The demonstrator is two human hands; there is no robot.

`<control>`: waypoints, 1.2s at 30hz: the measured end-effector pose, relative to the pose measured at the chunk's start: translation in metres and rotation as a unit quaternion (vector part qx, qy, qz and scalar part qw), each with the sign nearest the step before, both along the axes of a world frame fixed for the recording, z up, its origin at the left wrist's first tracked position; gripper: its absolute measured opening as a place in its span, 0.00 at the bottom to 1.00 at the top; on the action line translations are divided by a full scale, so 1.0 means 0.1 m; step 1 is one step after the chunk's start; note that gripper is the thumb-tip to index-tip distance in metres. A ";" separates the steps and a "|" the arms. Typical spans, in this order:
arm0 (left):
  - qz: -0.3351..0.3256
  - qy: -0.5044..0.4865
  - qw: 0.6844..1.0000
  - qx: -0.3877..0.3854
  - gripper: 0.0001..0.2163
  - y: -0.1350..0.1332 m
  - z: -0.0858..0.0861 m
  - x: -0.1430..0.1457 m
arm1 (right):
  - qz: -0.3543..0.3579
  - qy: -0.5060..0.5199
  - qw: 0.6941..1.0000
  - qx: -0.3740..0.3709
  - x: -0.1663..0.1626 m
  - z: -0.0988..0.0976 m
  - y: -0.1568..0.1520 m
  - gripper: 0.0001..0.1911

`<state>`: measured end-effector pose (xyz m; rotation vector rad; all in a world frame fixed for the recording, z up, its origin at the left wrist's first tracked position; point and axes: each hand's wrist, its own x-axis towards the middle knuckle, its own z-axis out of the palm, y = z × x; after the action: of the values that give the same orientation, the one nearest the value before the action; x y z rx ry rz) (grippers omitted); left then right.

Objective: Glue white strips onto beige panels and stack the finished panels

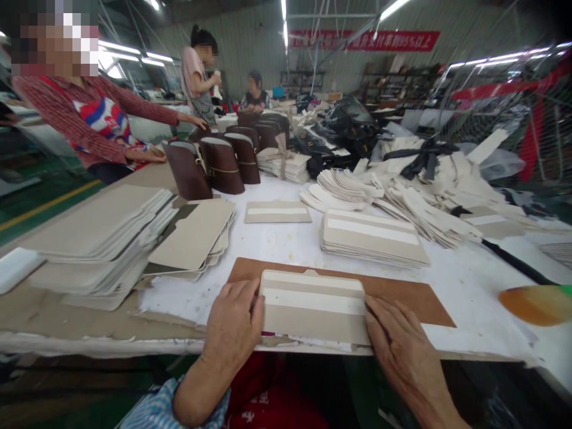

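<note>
The beige panel [313, 305] is pinned flat on the brown board [415, 298], left hand [233, 325] and right hand [395, 339] pressing its ends, fingers spread; edges should be kept square.

Red banner [364, 40]: partly legible white characters, "95%".

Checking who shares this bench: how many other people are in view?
3. One in a striped top at the table's far left, one standing in pink behind, one seated at the far end. More may be hidden behind clutter.
</note>
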<state>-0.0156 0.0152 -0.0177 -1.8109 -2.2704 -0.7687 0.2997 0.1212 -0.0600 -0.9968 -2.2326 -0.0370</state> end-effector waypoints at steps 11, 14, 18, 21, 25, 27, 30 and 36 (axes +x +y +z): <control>0.042 -0.273 0.960 0.050 0.23 0.01 -0.18 -0.01 | -0.028 0.338 0.863 -0.376 -0.28 0.14 0.00 0.27; 0.049 -0.396 0.915 0.058 0.25 0.04 -0.05 0.04 | -0.022 0.399 0.818 -0.415 -0.25 0.38 -0.03 0.28; 0.008 -0.524 0.848 0.081 0.26 0.26 0.31 0.30 | -0.056 0.474 0.784 -0.397 -0.08 0.76 0.16 0.34; -0.040 -0.589 0.801 0.104 0.28 0.64 0.56 0.49 | -0.078 0.509 0.795 -0.321 0.06 0.94 0.60 0.37; -0.119 -0.593 0.787 0.118 0.32 1.25 0.68 0.61 | -0.115 0.472 0.840 -0.240 0.17 0.93 1.34 0.35; -0.125 -0.582 0.797 0.098 0.34 1.48 0.63 0.64 | -0.143 0.463 0.845 -0.225 0.20 0.86 1.61 0.35; -0.113 -0.562 0.818 0.057 0.36 1.64 0.45 0.67 | -0.178 0.443 0.850 -0.220 0.22 0.69 1.85 0.33; -0.111 -0.507 0.855 -0.013 0.36 1.58 0.20 0.78 | -0.229 0.383 0.872 -0.201 0.24 0.46 1.97 0.32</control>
<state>0.0624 0.1731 0.0024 -1.9480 -2.5599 -2.1650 0.3235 0.3184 -0.0141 -1.4336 -1.2630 0.5421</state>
